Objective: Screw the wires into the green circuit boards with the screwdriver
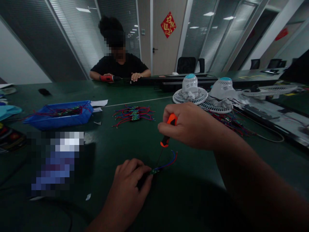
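Note:
Between the thumb and fingers of my left hand [131, 180] is a small green circuit board [154, 171], held low at the table top. Red and blue wires [172, 159] curve away from its right side. My right hand [188, 125] is wrapped round the orange and black handle of a screwdriver [165, 140]. The thin shaft slants down, and its tip meets or nearly meets the board; the exact contact is too small to tell. Farther back lies a row of similar wired circuit boards [135, 113].
A blue bin [60, 124] with wired boards stands at left. White fan parts [190, 95] and a wire bundle [227, 122] lie at right. Across the green table [111, 141], a person [120, 67] holds a red tool. A blurred-out object [58, 164] sits near my left hand.

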Demonstrator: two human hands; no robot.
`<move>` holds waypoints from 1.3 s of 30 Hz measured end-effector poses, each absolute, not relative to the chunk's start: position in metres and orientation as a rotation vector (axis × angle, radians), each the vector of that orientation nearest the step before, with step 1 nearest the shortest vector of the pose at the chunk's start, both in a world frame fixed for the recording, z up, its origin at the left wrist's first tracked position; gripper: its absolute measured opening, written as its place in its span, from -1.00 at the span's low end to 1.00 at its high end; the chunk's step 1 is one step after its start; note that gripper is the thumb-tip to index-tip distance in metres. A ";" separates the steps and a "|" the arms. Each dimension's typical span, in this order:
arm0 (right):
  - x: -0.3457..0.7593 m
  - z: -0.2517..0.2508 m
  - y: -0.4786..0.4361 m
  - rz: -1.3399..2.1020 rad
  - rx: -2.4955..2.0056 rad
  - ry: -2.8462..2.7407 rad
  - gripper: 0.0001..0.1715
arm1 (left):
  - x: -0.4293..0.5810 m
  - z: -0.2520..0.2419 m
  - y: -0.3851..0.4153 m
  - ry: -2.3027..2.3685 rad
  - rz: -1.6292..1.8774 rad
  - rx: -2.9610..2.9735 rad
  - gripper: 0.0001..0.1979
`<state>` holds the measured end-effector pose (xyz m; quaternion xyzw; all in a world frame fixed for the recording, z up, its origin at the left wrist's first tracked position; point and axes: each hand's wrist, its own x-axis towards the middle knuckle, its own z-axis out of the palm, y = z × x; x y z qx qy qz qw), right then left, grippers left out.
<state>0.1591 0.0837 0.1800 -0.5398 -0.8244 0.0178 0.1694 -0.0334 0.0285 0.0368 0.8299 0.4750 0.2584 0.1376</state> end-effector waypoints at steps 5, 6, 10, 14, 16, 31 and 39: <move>0.164 0.186 0.077 0.275 -1.374 -2.380 -0.85 | -0.033 0.036 0.028 1.396 0.764 2.404 -0.83; 0.164 0.185 0.077 0.321 -1.322 -2.413 -0.87 | -0.033 0.036 0.028 1.401 0.764 2.408 -0.82; 0.159 0.166 0.080 0.465 -1.173 -2.761 -0.66 | -0.035 0.039 0.026 1.441 0.715 2.408 -0.80; 0.146 0.137 0.085 0.529 -1.192 -3.019 -0.66 | -0.040 0.043 0.027 1.504 0.636 2.388 -0.82; 0.140 0.124 0.086 0.562 -1.212 -3.038 -0.61 | -0.043 0.045 0.027 1.520 0.606 2.372 -0.83; 0.144 0.091 0.084 0.656 -0.987 -2.920 -0.73 | -0.048 0.046 0.027 1.537 0.633 2.327 -0.83; 0.144 0.089 0.085 0.638 -0.943 -2.924 -0.76 | -0.048 0.047 0.028 1.488 0.642 2.304 -0.82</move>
